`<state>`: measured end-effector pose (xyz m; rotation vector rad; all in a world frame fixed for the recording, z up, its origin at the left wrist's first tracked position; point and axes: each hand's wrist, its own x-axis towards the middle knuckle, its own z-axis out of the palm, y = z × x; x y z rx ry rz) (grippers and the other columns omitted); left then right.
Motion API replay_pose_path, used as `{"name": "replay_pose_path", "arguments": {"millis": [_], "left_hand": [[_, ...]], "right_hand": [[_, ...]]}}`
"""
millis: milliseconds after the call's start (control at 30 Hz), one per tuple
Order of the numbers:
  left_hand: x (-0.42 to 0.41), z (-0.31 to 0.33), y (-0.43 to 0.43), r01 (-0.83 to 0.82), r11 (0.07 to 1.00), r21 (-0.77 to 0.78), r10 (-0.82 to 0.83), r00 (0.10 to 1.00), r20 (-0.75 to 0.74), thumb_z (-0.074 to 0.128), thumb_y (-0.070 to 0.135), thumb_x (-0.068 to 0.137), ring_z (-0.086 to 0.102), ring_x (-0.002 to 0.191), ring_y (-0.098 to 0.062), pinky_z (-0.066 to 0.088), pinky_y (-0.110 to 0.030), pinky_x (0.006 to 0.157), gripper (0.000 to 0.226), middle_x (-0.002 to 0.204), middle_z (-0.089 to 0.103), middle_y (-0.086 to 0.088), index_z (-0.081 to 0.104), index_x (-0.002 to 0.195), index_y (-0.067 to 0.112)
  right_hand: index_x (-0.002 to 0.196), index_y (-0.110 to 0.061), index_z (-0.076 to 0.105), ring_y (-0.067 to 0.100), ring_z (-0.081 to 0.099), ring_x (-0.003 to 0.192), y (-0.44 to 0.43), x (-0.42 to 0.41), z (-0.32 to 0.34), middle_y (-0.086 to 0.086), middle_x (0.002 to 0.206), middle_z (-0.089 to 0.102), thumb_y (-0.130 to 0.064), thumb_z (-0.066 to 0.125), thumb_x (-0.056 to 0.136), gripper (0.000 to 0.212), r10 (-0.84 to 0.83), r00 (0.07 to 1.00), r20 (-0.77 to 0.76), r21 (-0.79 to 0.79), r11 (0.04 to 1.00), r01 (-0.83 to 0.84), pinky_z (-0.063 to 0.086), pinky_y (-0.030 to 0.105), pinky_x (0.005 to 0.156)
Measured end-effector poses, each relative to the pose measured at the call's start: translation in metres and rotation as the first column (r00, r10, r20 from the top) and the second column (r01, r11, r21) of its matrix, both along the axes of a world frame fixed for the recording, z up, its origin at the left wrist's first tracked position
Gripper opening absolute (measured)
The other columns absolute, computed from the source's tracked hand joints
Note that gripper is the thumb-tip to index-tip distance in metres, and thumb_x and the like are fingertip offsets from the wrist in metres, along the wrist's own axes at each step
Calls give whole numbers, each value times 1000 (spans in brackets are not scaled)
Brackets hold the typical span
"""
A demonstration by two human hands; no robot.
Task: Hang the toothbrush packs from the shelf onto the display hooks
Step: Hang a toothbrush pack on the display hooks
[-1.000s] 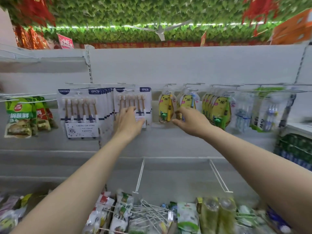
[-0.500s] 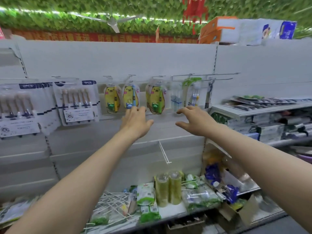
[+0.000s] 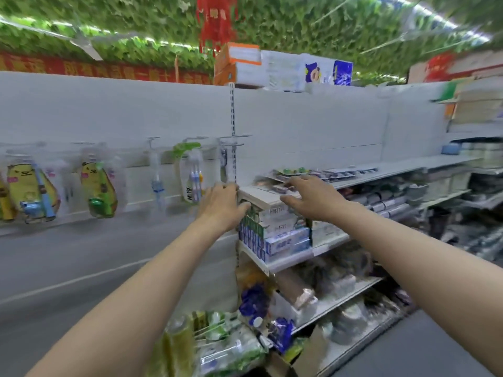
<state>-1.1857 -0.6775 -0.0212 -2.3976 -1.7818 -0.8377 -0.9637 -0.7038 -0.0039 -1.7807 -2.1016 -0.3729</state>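
Note:
Flat toothbrush packs (image 3: 321,174) lie in a row on the white shelf (image 3: 394,170) at centre right. My right hand (image 3: 307,197) hovers over the shelf's left end, fingers spread and relaxed, holding nothing. My left hand (image 3: 220,205) is at the shelf's left corner, fingers loosely bent and empty. On the wall to the left, display hooks (image 3: 234,140) carry hanging packs: a green-topped toothbrush pack (image 3: 192,172), a clear pack (image 3: 156,180) and yellow cartoon packs (image 3: 99,186). The view is blurred by motion.
Stacked toothpaste boxes (image 3: 275,238) fill the shelf below my hands. Lower shelves hold bagged goods (image 3: 255,300) and bottles (image 3: 177,346). Cartons (image 3: 283,66) stand on top of the wall panel. More shelving (image 3: 446,191) runs off to the right.
The view has swung right, from the hanging packs to the shelf. Both hands moved right with it, away from the hooks and over to the shelf's left end, still empty.

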Motion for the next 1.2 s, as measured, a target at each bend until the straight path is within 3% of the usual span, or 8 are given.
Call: {"name": "replay_pose_path", "arguments": {"millis": [133, 333, 533, 900, 1200], "left_hand": [[79, -4, 30, 41, 999, -22, -40, 998, 54, 58, 48, 93, 42, 132, -30, 39, -45, 106, 60, 144, 45, -10, 45, 142, 17], [156, -12, 88, 18, 999, -50, -17, 1000, 17, 55, 53, 92, 43, 130, -33, 41, -47, 105, 61, 141, 48, -12, 46, 140, 15], [225, -22, 171, 39, 997, -66, -35, 998, 57, 53, 56, 91, 43, 132, -31, 42, -48, 105, 61, 144, 48, -8, 48, 139, 19], [371, -4, 353, 91, 995, -48, -82, 985, 152, 52, 55, 94, 46, 127, -31, 44, -43, 99, 60, 137, 51, -10, 49, 138, 15], [485, -21, 449, 62, 995, -84, -58, 997, 45, 47, 58, 95, 47, 124, -35, 43, -43, 95, 62, 133, 57, -12, 51, 136, 12]], "right_hand": [[137, -15, 52, 30, 51, 123, 26, 82, 3, 11, 132, 58, -54, 47, 98, 55, -43, 999, -21, 12, 999, 43, 46, 44, 99], [142, -18, 49, 25, 42, 138, 75, 172, -11, 5, 154, 42, -52, 49, 99, 55, -44, 996, -80, -29, 999, 42, 40, 39, 106], [138, -21, 52, 25, 50, 126, 147, 244, -30, 6, 138, 56, -50, 51, 98, 49, -48, 986, -159, -11, 999, 46, 44, 37, 93], [139, -16, 52, 19, 52, 126, 313, 387, -26, 2, 140, 56, -49, 49, 99, 52, -74, 965, -251, -56, 997, 62, 44, 37, 103], [134, -14, 56, 23, 55, 123, 409, 521, -38, 4, 136, 60, -45, 52, 100, 47, -105, 943, -315, -61, 994, 91, 44, 35, 98]]}}
